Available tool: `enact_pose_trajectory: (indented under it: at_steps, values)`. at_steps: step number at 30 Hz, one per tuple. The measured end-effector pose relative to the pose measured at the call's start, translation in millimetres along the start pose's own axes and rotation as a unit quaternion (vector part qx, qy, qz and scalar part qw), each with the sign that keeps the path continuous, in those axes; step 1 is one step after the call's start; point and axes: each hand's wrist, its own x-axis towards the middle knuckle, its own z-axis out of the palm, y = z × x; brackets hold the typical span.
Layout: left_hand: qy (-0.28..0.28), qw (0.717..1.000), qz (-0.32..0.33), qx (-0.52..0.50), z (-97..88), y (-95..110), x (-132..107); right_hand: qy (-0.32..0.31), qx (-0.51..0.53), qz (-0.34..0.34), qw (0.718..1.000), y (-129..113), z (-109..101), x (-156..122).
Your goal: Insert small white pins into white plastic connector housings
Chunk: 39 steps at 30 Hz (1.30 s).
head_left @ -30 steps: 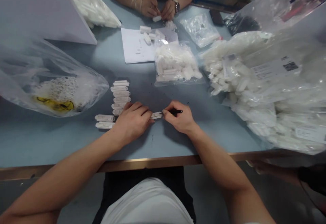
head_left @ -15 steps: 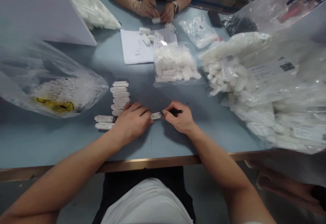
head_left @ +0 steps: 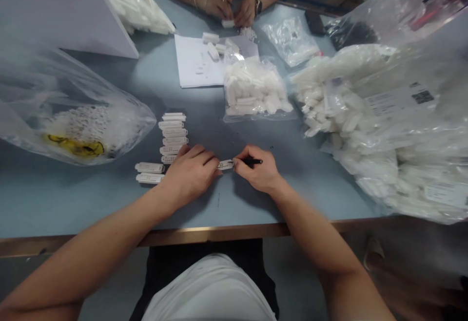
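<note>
My left hand (head_left: pixel 192 172) lies on the blue-grey table (head_left: pixel 109 199) with its fingers curled, pinching one end of a small white plastic strip (head_left: pixel 225 164). My right hand (head_left: pixel 258 170) is closed on a thin black tool (head_left: pixel 252 162) whose tip meets the strip's other end. Just left of my left hand, several similar white strips (head_left: pixel 173 131) lie in a neat column, with two more strips (head_left: pixel 149 173) set apart beside them.
A clear bag of white parts (head_left: pixel 254 89) lies behind my hands, and large bags of white parts (head_left: pixel 383 131) fill the right side. Another large clear bag (head_left: pixel 69 116) lies at left. A paper sheet (head_left: pixel 197 63) lies farther back, before another person's hands (head_left: pixel 234 9).
My hands have stayed in place on the strip. The view has shifted slightly. The other person's hands have moved a little on a white part.
</note>
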Motion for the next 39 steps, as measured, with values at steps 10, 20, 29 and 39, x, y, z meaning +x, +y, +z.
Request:
enact_pose_trajectory:
  at_steps: [10, 20, 29, 39]
  values:
    - [0.006, 1.000, 0.005, 0.006, -0.4, -0.1, -0.8, 0.000, 0.001, 0.014, 1.000, -3.2, -1.4, 0.5]
    - [0.008, 1.000, 0.001, -0.006, -0.5, 0.3, -0.3, -0.006, -0.005, 0.015, 1.000, -0.7, -0.2, 2.7]
    - [0.011, 1.000, -0.007, -0.009, -2.1, 1.1, -0.2, -0.011, 0.060, 0.063, 0.996, -2.3, -4.7, 0.3]
    - [0.002, 1.000, -0.006, -0.023, -1.1, 0.3, -0.1, -0.017, 0.047, 0.036, 0.998, 1.7, -0.9, -0.6]
